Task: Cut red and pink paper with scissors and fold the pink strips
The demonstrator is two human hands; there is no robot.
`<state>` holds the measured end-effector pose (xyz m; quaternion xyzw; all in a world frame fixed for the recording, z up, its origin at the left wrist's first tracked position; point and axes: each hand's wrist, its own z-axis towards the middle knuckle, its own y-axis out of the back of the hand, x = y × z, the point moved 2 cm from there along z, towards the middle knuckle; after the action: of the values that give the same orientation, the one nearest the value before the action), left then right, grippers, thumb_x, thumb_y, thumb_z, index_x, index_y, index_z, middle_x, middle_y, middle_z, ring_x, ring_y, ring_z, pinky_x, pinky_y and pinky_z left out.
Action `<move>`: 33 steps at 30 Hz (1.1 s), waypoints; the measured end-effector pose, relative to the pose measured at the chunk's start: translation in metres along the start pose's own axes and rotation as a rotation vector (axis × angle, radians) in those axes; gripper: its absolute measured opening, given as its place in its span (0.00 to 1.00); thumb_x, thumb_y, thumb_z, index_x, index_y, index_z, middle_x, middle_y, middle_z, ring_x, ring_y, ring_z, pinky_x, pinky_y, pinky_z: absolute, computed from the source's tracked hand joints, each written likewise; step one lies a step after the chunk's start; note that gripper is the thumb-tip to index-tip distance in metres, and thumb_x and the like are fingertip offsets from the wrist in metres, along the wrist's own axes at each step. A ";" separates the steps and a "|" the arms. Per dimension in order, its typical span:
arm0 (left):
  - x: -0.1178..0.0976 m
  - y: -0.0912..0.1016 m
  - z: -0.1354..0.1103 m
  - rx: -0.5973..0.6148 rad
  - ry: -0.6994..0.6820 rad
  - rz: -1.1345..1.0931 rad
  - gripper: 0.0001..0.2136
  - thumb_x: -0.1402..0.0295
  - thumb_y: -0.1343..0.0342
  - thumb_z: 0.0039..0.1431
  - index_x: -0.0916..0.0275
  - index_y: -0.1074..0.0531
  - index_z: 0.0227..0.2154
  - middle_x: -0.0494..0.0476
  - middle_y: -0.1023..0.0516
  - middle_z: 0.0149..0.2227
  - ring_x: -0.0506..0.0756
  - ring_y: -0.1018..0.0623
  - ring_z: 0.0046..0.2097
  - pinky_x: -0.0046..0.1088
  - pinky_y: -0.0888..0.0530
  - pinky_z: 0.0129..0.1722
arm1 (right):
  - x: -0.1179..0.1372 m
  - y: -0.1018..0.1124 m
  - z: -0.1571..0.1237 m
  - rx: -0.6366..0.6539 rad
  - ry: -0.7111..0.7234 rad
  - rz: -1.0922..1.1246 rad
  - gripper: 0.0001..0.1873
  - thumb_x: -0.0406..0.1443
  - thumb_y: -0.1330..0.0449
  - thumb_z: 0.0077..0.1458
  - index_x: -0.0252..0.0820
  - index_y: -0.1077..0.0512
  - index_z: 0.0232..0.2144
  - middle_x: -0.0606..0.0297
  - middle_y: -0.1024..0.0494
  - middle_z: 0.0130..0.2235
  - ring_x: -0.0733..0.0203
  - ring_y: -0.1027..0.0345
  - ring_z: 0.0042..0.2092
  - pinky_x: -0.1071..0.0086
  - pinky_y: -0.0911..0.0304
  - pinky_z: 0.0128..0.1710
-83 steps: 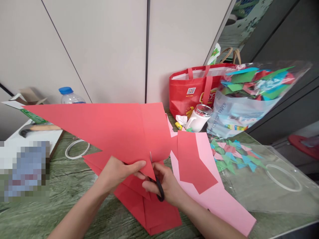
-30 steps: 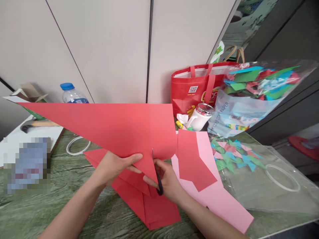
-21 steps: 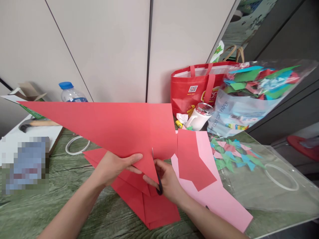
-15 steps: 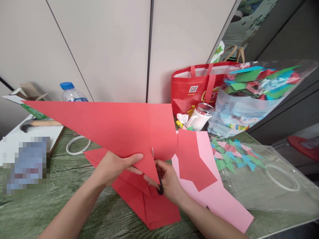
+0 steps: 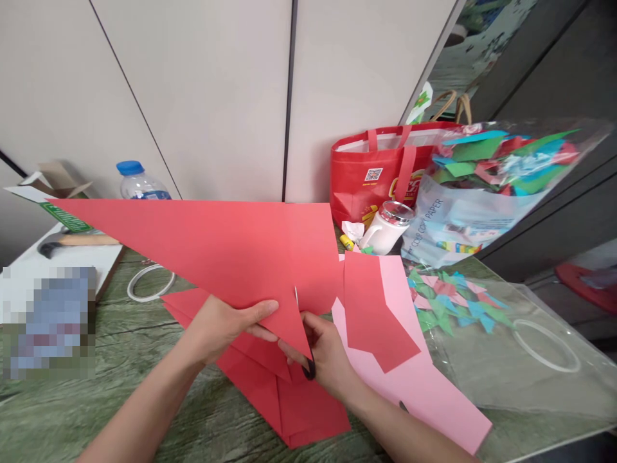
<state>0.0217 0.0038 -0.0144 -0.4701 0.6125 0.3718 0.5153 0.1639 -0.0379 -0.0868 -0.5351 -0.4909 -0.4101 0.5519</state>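
A large sheet of red paper is held up before me, tapering to a point at the far left. My left hand pinches its lower edge, thumb on top and fingers underneath. In my right hand are scissors with a black handle; one bright blade tip shows in the cut through the sheet, and the rest is hidden by paper and fingers. Below the hands lie folded red paper pieces. To the right, a smaller red piece rests on pink paper.
Behind stand a red bag, a white mug and a plastic bag of coloured scraps. Small folded paper pieces and a white ring lie right. At left are another ring, a hammer and a bottle.
Hardly anything differs. The red sheet and both hands sit very slightly lower in view, with the same grips; the background has shifted a little too.
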 end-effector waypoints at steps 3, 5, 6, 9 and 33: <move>-0.001 0.000 0.000 0.008 0.014 0.001 0.16 0.65 0.38 0.44 0.61 0.29 0.38 0.57 0.23 0.42 0.60 0.21 0.35 0.38 0.20 0.29 | -0.002 -0.001 0.000 -0.006 -0.029 0.050 0.15 0.38 0.31 0.34 0.40 0.30 0.25 0.73 0.32 0.19 0.69 0.42 0.20 0.75 0.41 0.18; -0.001 0.000 -0.001 0.014 0.019 0.005 0.15 0.65 0.38 0.45 0.61 0.29 0.37 0.57 0.23 0.41 0.60 0.21 0.34 0.39 0.21 0.30 | -0.003 -0.002 0.000 -0.009 -0.066 0.090 0.15 0.40 0.31 0.33 0.40 0.30 0.24 0.73 0.32 0.19 0.69 0.42 0.20 0.75 0.41 0.17; -0.001 0.000 -0.001 0.019 0.022 0.005 0.15 0.65 0.39 0.45 0.62 0.29 0.37 0.58 0.23 0.41 0.60 0.21 0.34 0.39 0.21 0.30 | -0.003 -0.002 0.000 -0.010 -0.085 0.107 0.16 0.40 0.31 0.33 0.40 0.30 0.24 0.73 0.32 0.19 0.69 0.41 0.19 0.75 0.41 0.16; -0.001 0.000 -0.001 0.021 0.022 0.001 0.16 0.65 0.38 0.45 0.62 0.29 0.38 0.58 0.23 0.41 0.60 0.21 0.35 0.38 0.21 0.29 | -0.003 -0.002 0.000 -0.006 -0.098 0.113 0.14 0.42 0.33 0.36 0.40 0.31 0.24 0.74 0.33 0.17 0.69 0.41 0.18 0.74 0.42 0.16; 0.001 -0.007 -0.006 0.038 0.104 0.057 0.19 0.63 0.37 0.43 0.63 0.29 0.39 0.57 0.23 0.41 0.55 0.22 0.28 0.33 0.21 0.25 | 0.011 0.002 0.000 -0.034 0.088 -0.026 0.13 0.36 0.33 0.37 0.41 0.30 0.28 0.65 0.24 0.29 0.62 0.34 0.29 0.69 0.36 0.31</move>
<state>0.0269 -0.0039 -0.0137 -0.4612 0.6587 0.3495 0.4809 0.1683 -0.0369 -0.0765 -0.5194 -0.4661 -0.4486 0.5583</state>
